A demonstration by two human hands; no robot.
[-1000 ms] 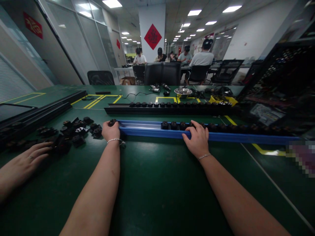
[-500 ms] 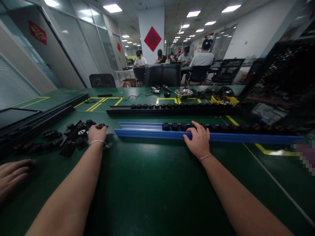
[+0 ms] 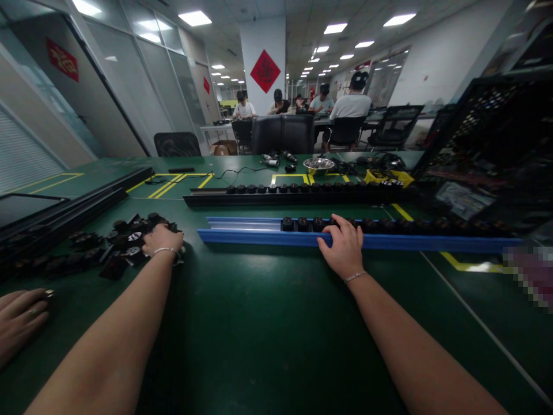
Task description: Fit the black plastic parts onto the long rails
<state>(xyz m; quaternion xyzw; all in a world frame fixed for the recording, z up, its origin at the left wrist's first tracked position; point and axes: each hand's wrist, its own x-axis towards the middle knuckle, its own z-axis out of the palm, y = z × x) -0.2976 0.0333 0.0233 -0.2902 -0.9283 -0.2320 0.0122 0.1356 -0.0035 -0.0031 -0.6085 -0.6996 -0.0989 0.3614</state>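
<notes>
My left hand point(image 3: 163, 240) is curled at the right side of a pile of small black parts point(image 3: 116, 266). A black block-shaped part point(image 3: 173, 226) shows at its fingertips; the grip is partly hidden behind the hand. My right hand point(image 3: 344, 246) grips the long blue channel rail point(image 3: 250, 237), its thumb on the front wall and its fingers reaching over the top. A row of black block-shaped parts point(image 3: 302, 223) sits in the rail, running from under that hand to the right. The left end of the rail shows bare, shiny metal inside.
Behind the blue rail lies a black rail point(image 3: 259, 199) holding similar parts. More black rails point(image 3: 103, 202) lie to the left. Another person's hand point(image 3: 21, 320) rests at the left edge. A metal bowl point(image 3: 318, 165) and a yellow tray point(image 3: 389, 177) stand at the back.
My left hand has shifted slightly left and down against the pile, turning its fingers downward. My right hand stays on the blue rail. The other person's hand has moved a little.
</notes>
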